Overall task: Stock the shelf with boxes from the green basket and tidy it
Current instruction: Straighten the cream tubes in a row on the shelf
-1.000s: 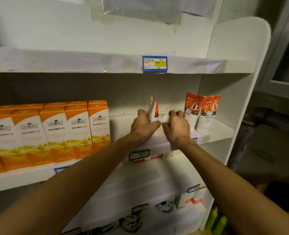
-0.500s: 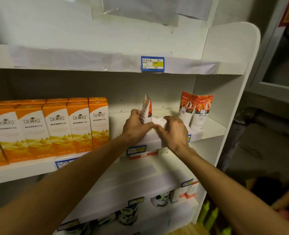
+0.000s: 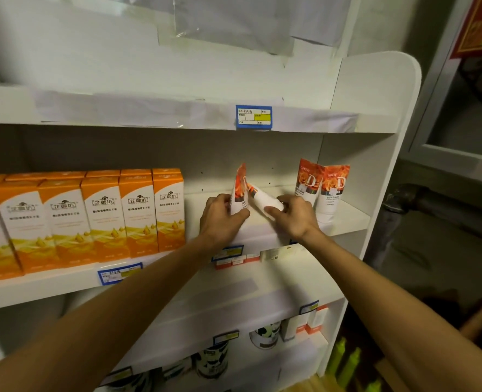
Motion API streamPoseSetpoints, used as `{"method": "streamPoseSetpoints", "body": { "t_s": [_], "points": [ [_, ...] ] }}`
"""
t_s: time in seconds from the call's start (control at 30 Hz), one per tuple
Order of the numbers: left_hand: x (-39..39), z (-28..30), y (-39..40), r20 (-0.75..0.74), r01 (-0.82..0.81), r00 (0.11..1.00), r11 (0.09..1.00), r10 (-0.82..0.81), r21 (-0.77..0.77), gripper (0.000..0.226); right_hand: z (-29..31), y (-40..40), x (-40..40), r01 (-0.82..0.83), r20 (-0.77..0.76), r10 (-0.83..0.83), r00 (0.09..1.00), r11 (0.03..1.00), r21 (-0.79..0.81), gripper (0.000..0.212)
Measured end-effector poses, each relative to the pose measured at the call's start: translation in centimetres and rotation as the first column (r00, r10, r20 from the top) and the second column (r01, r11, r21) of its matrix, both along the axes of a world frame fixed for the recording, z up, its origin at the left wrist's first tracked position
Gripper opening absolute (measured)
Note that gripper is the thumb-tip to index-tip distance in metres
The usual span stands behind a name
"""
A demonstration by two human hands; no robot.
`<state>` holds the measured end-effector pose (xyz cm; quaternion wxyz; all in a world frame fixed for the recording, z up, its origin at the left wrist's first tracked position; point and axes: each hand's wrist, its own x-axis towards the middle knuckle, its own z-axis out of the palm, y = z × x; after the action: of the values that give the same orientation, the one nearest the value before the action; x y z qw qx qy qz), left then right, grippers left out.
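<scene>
Count, middle shelf, left: tall orange-and-white cardboard boxes [image 3: 138, 213], five full fronts in the near row, more cut off at the left edge and behind.
Orange-and-white plastic tubes: four. Two upright at far right [image 3: 323, 190], one upright at centre [image 3: 239, 190], one lying tilted [image 3: 265, 200].
Blue-bordered price labels [image 3: 254, 117]: at least five.
Hands: two.

Both my forearms are bare from the bottom edge of the view up to the wrists, with no sleeve showing on either. My left hand [image 3: 222, 219] and my right hand [image 3: 293, 219] are bare too: no glove, ring, watch or band that I can make out. My fingers [image 3: 272, 211] are slim, with short nails. The light is dim, so finer marks are hard to tell.
</scene>
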<state>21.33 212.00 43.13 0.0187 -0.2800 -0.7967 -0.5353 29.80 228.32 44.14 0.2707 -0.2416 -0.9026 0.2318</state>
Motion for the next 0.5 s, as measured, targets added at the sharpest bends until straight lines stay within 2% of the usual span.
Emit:
{"method": "streamPoseSetpoints", "body": {
  "t_s": [0.07,0.13,0.23,0.3,0.4,0.5],
  "points": [
    [0.2,-0.3,-0.2,0.028,0.013,1.0,0.999,-0.015,0.051,0.042,-0.6,-0.5,0.2,-0.038,-0.134,0.018,0.991,0.988,-0.149,0.047],
    [0.4,-0.5,-0.4,0.057,0.023,0.998,0.996,-0.028,0.088,0.038,-1.4,-1.0,0.3,-0.053,-0.193,0.011,0.981,0.975,-0.214,0.049],
    [0.5,-0.5,-0.6,0.091,0.034,0.995,0.991,-0.046,0.127,0.032,-2.5,-1.5,0.5,-0.025,-0.165,0.016,0.986,0.999,-0.048,0.05],
    [0.4,-0.5,-0.9,0.112,0.045,0.992,0.988,-0.062,0.147,0.031,-3.1,-1.5,0.9,0.008,-0.202,0.003,0.979,0.998,0.054,0.05],
    [0.2,-0.6,-1.1,0.131,0.049,0.989,0.984,-0.073,0.173,0.036,-4.3,-1.4,1.7,0.032,-0.248,-0.034,0.968,0.999,-0.012,0.053],
    [0.3,-0.5,-1.0,0.127,0.044,0.99,0.984,-0.066,0.172,0.039,-4.6,-0.7,2.4,-0.033,-0.236,0.011,0.972,0.995,-0.091,0.059]
  ]
}}
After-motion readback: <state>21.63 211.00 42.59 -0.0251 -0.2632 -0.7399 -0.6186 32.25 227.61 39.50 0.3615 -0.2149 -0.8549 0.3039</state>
